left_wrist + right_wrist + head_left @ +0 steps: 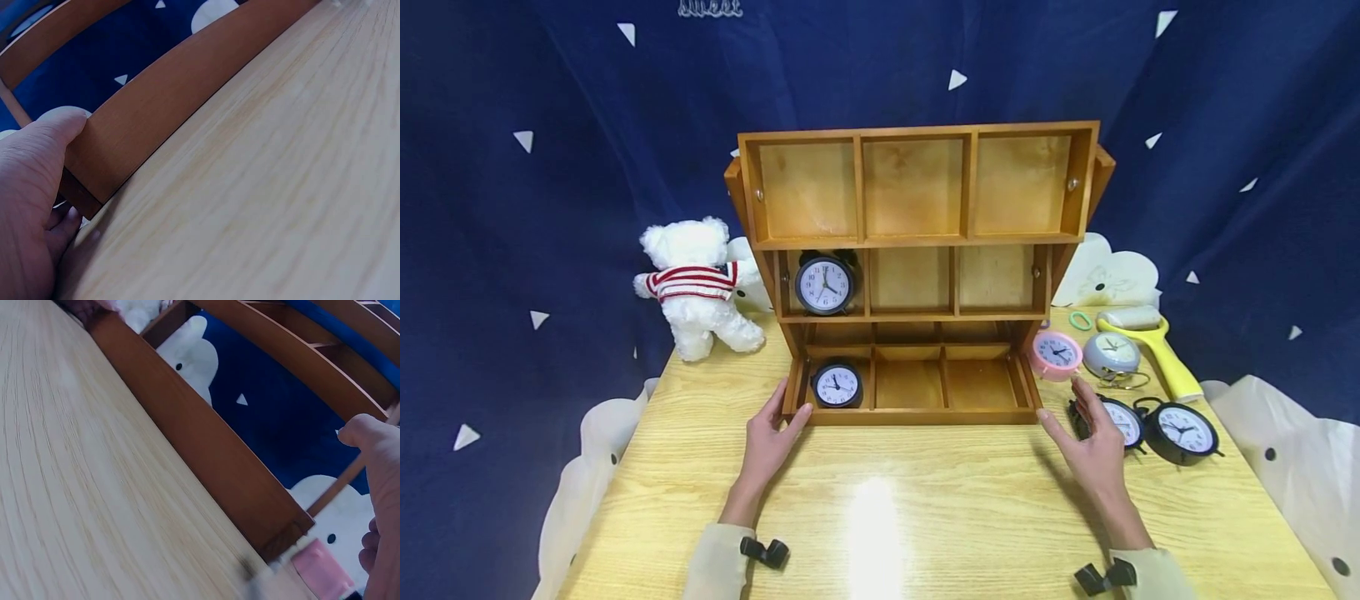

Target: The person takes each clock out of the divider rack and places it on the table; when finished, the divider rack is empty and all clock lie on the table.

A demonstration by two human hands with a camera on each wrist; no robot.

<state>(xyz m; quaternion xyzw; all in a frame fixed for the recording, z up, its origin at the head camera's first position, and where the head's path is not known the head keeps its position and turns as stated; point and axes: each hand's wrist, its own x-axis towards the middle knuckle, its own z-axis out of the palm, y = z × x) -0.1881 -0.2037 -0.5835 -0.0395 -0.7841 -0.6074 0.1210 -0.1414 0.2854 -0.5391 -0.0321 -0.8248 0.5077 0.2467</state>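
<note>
A three-tier wooden display shelf (917,419) stands on the table, each tier split into three compartments. One black alarm clock (825,286) is in the middle tier's left compartment; another black alarm clock (837,386) is in the bottom tier's left one. My left hand (767,442) grips the shelf's front left corner, thumb on the front board (144,94) and fingers by the outer side. Near the front right corner, my right hand (1093,450) has its thumb and fingers spread. In the right wrist view the right thumb (362,430) looks apart from the wood.
Right of the shelf lie a pink clock (1056,354), a grey clock (1111,353), two black alarm clocks (1183,433) (1124,423), a yellow-handled lint roller (1172,367) and a green ring (1080,321). A white teddy bear (696,287) sits at the left. Behind hangs a blue curtain (880,67).
</note>
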